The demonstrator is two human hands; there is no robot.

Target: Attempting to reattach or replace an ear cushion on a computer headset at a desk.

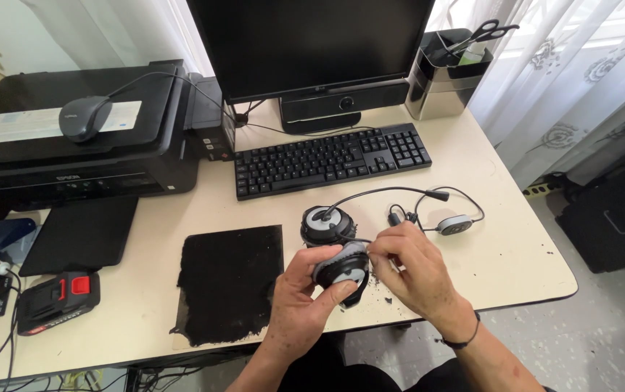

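the left hand (303,299) is clamped around a headset earcup (343,267) just above the bench (501,254) front edge; the right hand (408,270) pinches its top rim. the second earcup (325,224) lies just beyond, the keyboard (330,158) farther back.

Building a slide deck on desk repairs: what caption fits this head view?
Left hand grips a headset earcup while the right hand picks at it, black crumbs scattered on the desk.

A: What's worn on the arms?
B: Nothing on either forearm. The left hand (305,294) is bare too.
A: And the right hand (410,270)?
B: A thin dark band circles its wrist, at five o'clock from the knuckles.
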